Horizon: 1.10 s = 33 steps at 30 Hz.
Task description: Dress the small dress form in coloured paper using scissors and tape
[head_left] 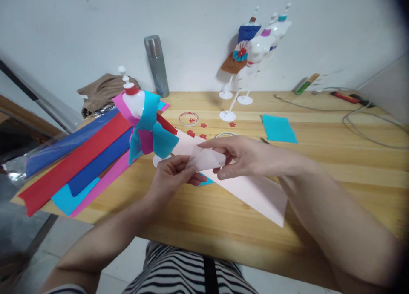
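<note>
A small pale pink folded piece of paper (207,158) is pinched between my left hand (174,174) and my right hand (239,157) above the wooden table (335,179). Under them lies a long pale pink sheet (255,191) running toward the table's front edge. Just left stands a small white mannequin (136,104) dressed in cyan and magenta paper (153,130).
Long red, blue, cyan and pink sheets (83,157) lie at the left. At the back stand a metal flask (156,66) and dressed mannequins (252,51). A cyan square (279,128), red paper flowers (203,125), a tape ring (188,118) and cables (367,119) are on the table.
</note>
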{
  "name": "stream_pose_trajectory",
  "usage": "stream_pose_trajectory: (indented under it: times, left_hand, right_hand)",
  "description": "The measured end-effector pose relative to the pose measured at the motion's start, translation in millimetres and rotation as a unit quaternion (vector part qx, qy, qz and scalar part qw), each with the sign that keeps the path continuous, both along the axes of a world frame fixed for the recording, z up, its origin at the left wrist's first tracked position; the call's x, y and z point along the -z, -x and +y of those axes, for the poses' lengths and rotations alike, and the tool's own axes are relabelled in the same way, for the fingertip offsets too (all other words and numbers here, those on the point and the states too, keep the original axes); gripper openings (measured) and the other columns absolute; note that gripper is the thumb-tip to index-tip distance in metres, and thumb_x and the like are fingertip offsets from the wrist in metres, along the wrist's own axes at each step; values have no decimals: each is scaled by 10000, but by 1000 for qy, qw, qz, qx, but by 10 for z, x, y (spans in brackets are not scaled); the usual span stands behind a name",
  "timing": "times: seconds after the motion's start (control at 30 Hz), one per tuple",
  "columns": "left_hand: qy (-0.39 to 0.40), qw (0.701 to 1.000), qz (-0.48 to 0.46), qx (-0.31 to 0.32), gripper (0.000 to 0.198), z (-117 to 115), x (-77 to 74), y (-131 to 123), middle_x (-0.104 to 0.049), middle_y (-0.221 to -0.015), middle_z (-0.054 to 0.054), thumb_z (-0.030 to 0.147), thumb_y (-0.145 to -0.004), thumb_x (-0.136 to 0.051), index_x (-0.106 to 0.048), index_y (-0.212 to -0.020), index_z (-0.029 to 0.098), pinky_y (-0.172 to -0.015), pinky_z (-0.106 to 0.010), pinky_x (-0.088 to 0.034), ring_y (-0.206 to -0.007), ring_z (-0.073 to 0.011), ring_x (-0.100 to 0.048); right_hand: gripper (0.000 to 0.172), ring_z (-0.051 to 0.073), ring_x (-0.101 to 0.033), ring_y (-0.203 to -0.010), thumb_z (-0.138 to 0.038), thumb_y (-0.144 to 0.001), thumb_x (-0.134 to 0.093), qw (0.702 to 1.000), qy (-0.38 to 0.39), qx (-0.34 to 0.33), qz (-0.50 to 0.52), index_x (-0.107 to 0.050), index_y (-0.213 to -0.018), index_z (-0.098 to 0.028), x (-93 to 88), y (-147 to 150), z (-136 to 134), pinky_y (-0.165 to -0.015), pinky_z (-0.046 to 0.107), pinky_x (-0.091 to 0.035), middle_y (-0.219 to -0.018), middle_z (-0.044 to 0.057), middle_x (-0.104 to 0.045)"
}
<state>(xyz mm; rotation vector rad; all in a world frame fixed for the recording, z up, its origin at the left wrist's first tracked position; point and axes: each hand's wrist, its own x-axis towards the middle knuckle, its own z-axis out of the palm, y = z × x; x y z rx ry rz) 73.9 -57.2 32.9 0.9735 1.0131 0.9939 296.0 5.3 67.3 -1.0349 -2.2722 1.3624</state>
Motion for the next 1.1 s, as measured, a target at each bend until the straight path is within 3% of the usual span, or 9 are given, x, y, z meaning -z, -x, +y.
stream_pose_trajectory:
  times: [0.1,0.23,0.4,0.5,0.63,0.7,0.8,0.87,1.1]
  left_hand:
    - [1,1000,-8,6,398,8,-9,11,-796,-778,-40,403,-750,-886,-765,-1044,164,-716,-295,-609,-773,-212,-791]
    - [24,999,-25,16,371,12,-22,12,-800,-792,-32,358,-744,-889,-762,-1036,167,-715,-278,-605,-779,-203,-793]
    - [54,997,-39,36,350,5,-14,1,-806,-828,-32,309,-755,-874,-752,-1049,163,-731,-262,-603,-796,-190,-794]
    - [48,998,-38,33,533,2,0,1,-807,-866,-40,270,-746,-873,-699,-1236,152,-751,-280,-606,-811,-200,-795]
    - [12,999,-34,24,853,-17,0,11,-792,-794,-4,238,-744,-871,-502,-1511,182,-780,-318,-611,-794,-204,-790]
    - [-6,999,-28,31,768,-36,-2,14,-795,-775,-9,251,-748,-874,-572,-1450,185,-805,-332,-611,-807,-206,-787]
    - [-6,999,-24,29,453,-58,12,4,-810,-797,-36,281,-740,-885,-739,-1155,172,-821,-333,-604,-829,-205,-785]
    - [-1,1000,-21,15,336,-53,35,-13,-815,-802,-45,303,-728,-893,-760,-1006,171,-797,-319,-595,-799,-194,-779]
    - [-13,1000,-5,-21,342,54,135,-44,-796,-746,-46,336,-613,-946,-674,-737,168,-667,-295,-577,-656,-167,-727]
  right_hand:
    - [692,177,-671,-767,-324,-755,-762,1000,-3,4,-4,-540,-1405,-238,-61,-50,-17,-637,296,-557,-953,16,-687]
    - [462,194,-670,-810,-251,-759,-723,1000,-18,-7,-19,-570,-1194,-281,-109,-143,-15,-652,308,-553,-945,7,-668]
    - [168,162,-612,-745,-188,-795,-639,995,-75,-54,-32,-646,-957,-235,-122,-132,23,-637,291,-471,-868,9,-663]
    - [42,151,-585,-717,-250,-825,-640,996,-66,-55,-15,-659,-824,-213,-98,-88,49,-634,280,-445,-789,8,-660]
    - [211,153,-569,-681,-410,-819,-690,1000,-12,14,13,-686,-779,-203,-51,-57,64,-619,281,-429,-733,10,-665]
    - [241,151,-560,-659,-439,-791,-710,999,6,40,19,-686,-752,-202,-39,-48,67,-605,282,-414,-704,7,-657]
    - [229,145,-546,-631,-425,-771,-716,998,12,59,18,-680,-715,-205,-38,-32,72,-587,285,-395,-669,8,-661]
    - [246,144,-543,-619,-440,-771,-724,997,16,73,20,-682,-701,-207,-45,-19,72,-581,289,-392,-659,14,-672]
    - [279,171,-636,-651,-462,-729,-815,989,91,88,73,-677,-683,-224,-58,46,39,-647,322,-487,-667,28,-700]
